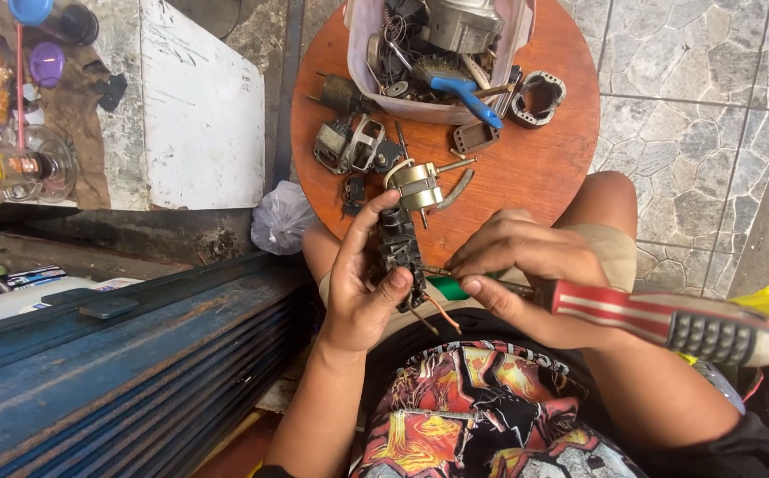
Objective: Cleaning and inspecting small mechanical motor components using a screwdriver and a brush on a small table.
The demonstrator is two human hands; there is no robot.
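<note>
From the head camera, the left hand (362, 292) grips a small dark motor part (399, 252) upright over the lap, just near of the round wooden tabletop (535, 168); its fingers are clamped on the part, thumb across the lower front and the rest wrapped behind. The right hand (526, 274) is pinched together around the shaft of a screwdriver (659, 319) with a red-and-white striped handle and grey studded butt, whose tip meets the part's lower right side. The part looks like stiff metal and plastic, fairly dense for its size, with thin copper-coloured wires trailing from its bottom; those wires seem the fragile bit, so the safer hold is on the solid body sides, as the left hand has it, well clear of the leads. It may be greasy and a little slippery. Farther off on the tabletop lie a brass-coloured bracket (417, 181), a grey motor housing (349, 143) and a plastic tub of parts (442, 111) holding blue-handled pliers (464, 93).
</note>
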